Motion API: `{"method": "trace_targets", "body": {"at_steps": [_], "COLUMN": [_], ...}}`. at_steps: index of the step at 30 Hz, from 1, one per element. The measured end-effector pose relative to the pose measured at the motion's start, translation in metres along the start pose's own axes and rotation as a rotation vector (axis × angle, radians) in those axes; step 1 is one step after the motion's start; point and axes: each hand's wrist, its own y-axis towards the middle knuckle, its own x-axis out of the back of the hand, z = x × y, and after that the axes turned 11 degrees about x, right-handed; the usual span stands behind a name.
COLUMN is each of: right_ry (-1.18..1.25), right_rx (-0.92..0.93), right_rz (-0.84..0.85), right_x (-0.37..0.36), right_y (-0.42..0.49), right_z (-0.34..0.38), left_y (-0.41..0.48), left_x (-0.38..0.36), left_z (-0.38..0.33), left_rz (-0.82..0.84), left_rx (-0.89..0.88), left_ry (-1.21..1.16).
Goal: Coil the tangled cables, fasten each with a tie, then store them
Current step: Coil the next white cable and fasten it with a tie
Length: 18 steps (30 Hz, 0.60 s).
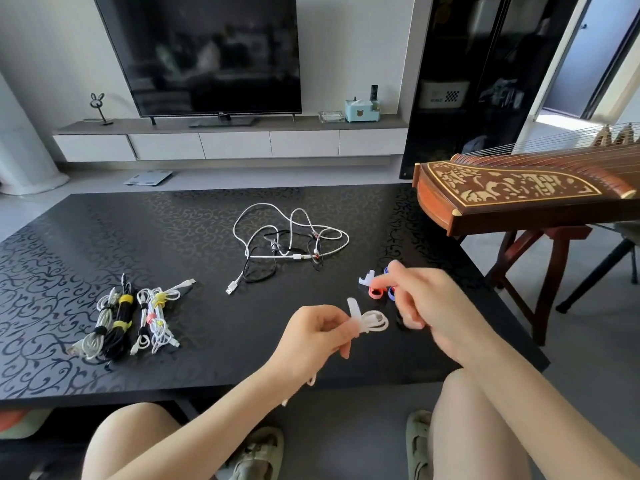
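The left hand [317, 336] is pinching a small white coil [375, 323], with a white tie [353, 308] sticking up from it, and is holding it nearer the person than the tangle [291, 239] lying mid-table [207, 358]. The right hand [427, 301], blurred, is hovering over loose ties [376, 292] just right of the tangle. Whether it is gripping one, I cannot tell. Tied bundles [128, 320] are lying well left of the tangle.

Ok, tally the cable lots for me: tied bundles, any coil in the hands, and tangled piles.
Tied bundles, lying at the left: 4, as far as I can tell
Coil held in the left hand: 1
Tangled pile: 1
Total: 6
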Motion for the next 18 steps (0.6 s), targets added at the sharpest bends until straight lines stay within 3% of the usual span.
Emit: {"method": "trace_targets", "body": {"at_steps": [2, 6, 8, 13, 18], "right_ry": [-0.124, -0.018, -0.02, -0.015, -0.048], "right_rx": [0.163, 0.194, 0.244, 0.378, 0.422], "right_rz": [-0.038, 0.247, 0.298, 0.047, -0.04], "right_x": [0.006, -0.001, -0.011, -0.033, -0.041], "right_y": [-0.001, -0.01, -0.011, -0.01, -0.019], "right_z": [-0.005, -0.018, -0.022, -0.026, -0.033], "left_y": [0.002, 0.005, 0.006, 0.005, 0.001], "left_x": [0.005, 0.011, 0.012, 0.015, 0.006], "left_z": [-0.001, -0.006, -0.009, -0.013, -0.006], "left_rz": [0.111, 0.336, 0.416, 0.517, 0.318], "left_rx": [0.079, 0.14, 0.153, 0.153, 0.069], "left_ry": [-0.261, -0.593, -0.678, -0.832, -0.815]}}
